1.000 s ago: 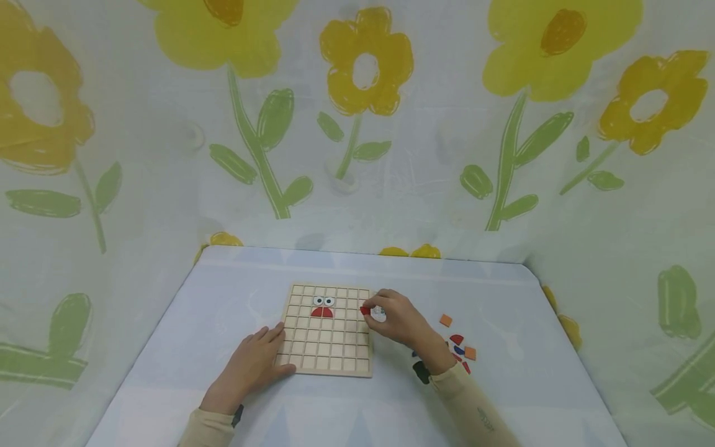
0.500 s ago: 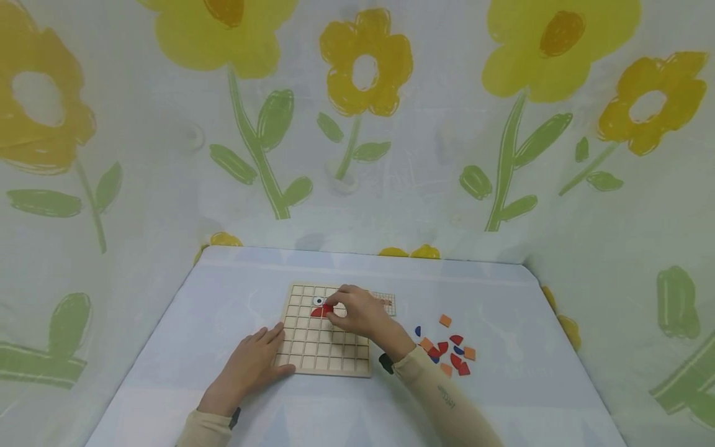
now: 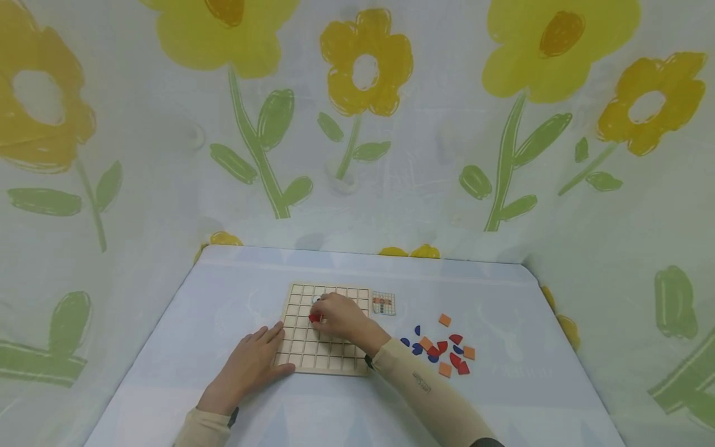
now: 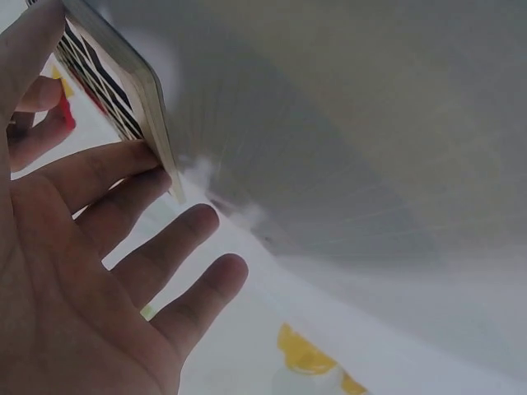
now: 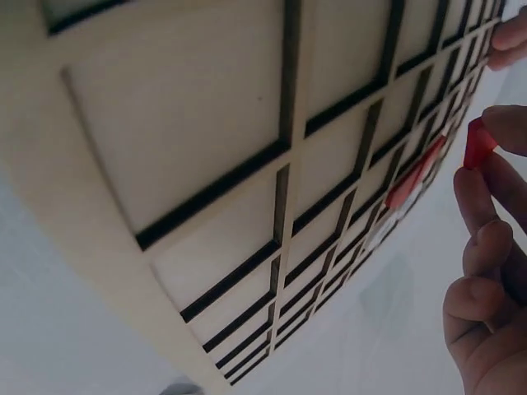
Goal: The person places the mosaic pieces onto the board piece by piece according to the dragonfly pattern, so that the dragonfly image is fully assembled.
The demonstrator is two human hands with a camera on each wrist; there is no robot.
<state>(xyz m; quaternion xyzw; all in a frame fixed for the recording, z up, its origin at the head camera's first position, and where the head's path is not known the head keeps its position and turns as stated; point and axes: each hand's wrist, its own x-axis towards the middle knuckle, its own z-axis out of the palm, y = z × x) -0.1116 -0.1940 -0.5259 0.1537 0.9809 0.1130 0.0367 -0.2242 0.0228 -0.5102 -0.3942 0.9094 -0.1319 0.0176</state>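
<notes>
My right hand (image 3: 343, 320) pinches a small red piece (image 5: 478, 144) between thumb and fingertips, over the left half of a square wooden grid board (image 3: 301, 360). In the right wrist view a red piece (image 5: 412, 181) lies in the board's cells, with white round pieces (image 5: 383, 229) beside it; in the head view my right hand mostly covers them. My left hand (image 3: 254, 366) rests at the board's left edge with nothing in its grip. Its fingers are spread in the left wrist view, two tips touching the board's rim (image 4: 148, 99).
A small printed card (image 3: 383, 303) with a grid picture lies by the board's upper right side. Farther right are scattered loose pieces: orange squares (image 3: 444, 320), red quarter rounds (image 3: 455, 360) and blue half rounds (image 3: 404, 341). A flowered curtain (image 3: 413, 186) hangs behind the table.
My right hand has moved left from the board's right edge, carrying the red piece across the cells. The card and loose pieces have come into fuller view. My left hand stays in place.
</notes>
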